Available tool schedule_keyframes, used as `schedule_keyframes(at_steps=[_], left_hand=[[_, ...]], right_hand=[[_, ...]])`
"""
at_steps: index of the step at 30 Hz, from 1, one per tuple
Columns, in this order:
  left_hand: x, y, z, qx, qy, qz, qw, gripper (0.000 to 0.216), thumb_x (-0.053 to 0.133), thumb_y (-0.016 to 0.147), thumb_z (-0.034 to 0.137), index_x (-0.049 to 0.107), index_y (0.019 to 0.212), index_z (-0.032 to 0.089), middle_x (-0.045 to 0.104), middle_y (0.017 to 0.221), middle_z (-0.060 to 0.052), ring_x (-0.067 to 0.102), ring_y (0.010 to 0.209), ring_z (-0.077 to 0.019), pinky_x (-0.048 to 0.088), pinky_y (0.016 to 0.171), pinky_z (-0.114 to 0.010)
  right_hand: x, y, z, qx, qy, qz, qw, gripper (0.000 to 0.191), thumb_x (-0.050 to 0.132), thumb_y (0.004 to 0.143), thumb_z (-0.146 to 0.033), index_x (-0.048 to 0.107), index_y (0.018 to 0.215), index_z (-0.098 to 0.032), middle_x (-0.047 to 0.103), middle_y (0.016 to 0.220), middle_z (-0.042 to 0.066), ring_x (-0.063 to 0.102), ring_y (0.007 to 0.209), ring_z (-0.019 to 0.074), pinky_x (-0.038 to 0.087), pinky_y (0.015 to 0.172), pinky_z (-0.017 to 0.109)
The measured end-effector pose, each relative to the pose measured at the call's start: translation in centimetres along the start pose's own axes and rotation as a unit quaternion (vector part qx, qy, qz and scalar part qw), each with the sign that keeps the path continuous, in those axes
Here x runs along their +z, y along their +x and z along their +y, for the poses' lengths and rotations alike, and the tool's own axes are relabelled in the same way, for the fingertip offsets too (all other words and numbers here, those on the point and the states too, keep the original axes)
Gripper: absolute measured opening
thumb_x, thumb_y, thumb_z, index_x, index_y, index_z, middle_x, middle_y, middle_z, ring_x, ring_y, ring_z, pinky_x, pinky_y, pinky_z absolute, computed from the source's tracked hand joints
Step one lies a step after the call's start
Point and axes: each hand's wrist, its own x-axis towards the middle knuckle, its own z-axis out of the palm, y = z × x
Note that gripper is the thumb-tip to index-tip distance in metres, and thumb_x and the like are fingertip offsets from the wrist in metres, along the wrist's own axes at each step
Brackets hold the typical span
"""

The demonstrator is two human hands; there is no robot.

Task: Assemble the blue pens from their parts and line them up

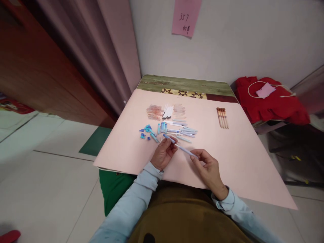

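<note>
Above the near part of the paper-covered table, both my hands hold parts of one pen. Pinched in my left hand (162,154) is a blue upper pen barrel (167,137). My right hand (209,166) grips the far end of a pale blue lower pen barrel (186,150) between thumb and fingers. A short white length shows where the two parts meet. Just beyond my hands lie several pale blue lower barrels (187,132), some with white refills in them. Upright-lying blue upper barrels (163,127) and small blue caps (146,128) are to the left.
Farther back lie pinkish clear barrels (154,112), white refills with black ends (167,111) and clear barrels (179,109). Several brown-topped pens (222,118) lie in a row at the right. A red cloth (268,101) with a white cable sits beyond the right edge.
</note>
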Motion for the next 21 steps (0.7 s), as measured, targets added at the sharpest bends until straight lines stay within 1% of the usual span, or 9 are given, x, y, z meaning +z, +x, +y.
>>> schedule_keyframes(at_steps=[2,6,10,15,21], left_hand=[[0.2,-0.1,-0.1,0.001,0.01,0.001,1.0,0.02,0.077,0.078,0.026,0.068,0.089,0.012,0.066,0.088,-0.004,0.059,0.068,-0.0064,0.051,0.06,-0.016],[0.4,-0.2,-0.2,0.005,0.035,-0.001,0.999,0.021,0.079,0.075,0.025,0.069,0.087,0.011,0.067,0.087,-0.005,0.059,0.066,-0.0075,0.05,0.059,-0.017],[0.6,-0.3,-0.1,0.01,0.051,-0.008,0.999,0.02,0.08,0.074,0.023,0.07,0.088,0.011,0.068,0.085,-0.005,0.058,0.065,-0.0077,0.049,0.058,-0.018],[0.6,-0.4,0.0,0.011,0.041,0.004,0.999,0.022,0.081,0.071,0.021,0.071,0.088,0.011,0.068,0.086,-0.004,0.058,0.066,-0.0069,0.049,0.059,-0.017],[0.3,-0.5,-0.1,0.007,0.038,0.001,0.999,0.025,0.082,0.071,0.024,0.07,0.089,0.011,0.069,0.085,-0.005,0.059,0.063,-0.0072,0.051,0.058,-0.018]], right_hand=[[0.1,0.1,0.0,-0.017,-0.018,0.008,1.0,0.02,0.062,0.088,-0.037,0.068,0.096,-0.021,0.067,0.083,0.003,0.059,0.073,0.0162,0.05,0.07,0.028],[0.2,0.5,-0.2,-0.047,-0.055,0.016,0.997,0.017,0.061,0.088,-0.034,0.067,0.098,-0.022,0.069,0.085,0.003,0.06,0.071,0.0162,0.052,0.068,0.028],[0.5,0.8,-0.9,-0.099,-0.096,0.047,0.989,0.015,0.063,0.087,-0.031,0.065,0.1,-0.023,0.069,0.087,0.003,0.061,0.072,0.0164,0.052,0.069,0.029],[1.0,1.1,-1.9,-0.164,-0.137,0.072,0.974,0.009,0.062,0.088,-0.029,0.063,0.095,-0.023,0.067,0.081,0.002,0.061,0.071,0.0168,0.052,0.07,0.031],[1.5,1.0,-2.0,-0.208,-0.161,0.081,0.962,0.006,0.061,0.089,-0.027,0.064,0.092,-0.023,0.069,0.081,0.003,0.064,0.073,0.017,0.052,0.07,0.03]])
